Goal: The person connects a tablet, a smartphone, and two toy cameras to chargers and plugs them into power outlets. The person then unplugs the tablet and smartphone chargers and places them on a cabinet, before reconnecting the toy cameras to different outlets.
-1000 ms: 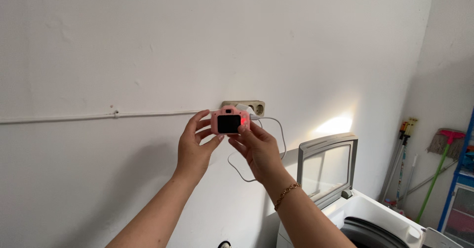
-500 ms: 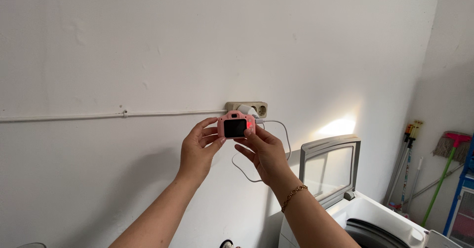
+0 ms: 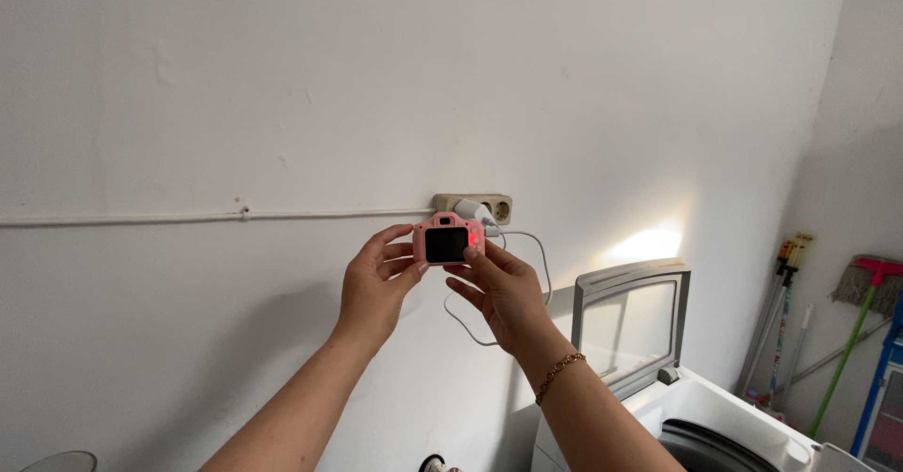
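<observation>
Your left hand [image 3: 372, 284] and right hand [image 3: 499, 289] each pinch the small pink camera [image 3: 448, 240] — both grips clamped on it — just below the wall socket [image 3: 470, 208], its white cable [image 3: 541, 256] looping down

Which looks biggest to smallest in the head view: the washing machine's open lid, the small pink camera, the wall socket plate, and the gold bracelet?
1. Grey-framed open lid of the white washing machine.
2. Beige double wall socket plate and small pink toy camera: alike in apparent size, and the camera is nearer, so unranked.
3. Thin gold chain bracelet on the right wrist.
</observation>
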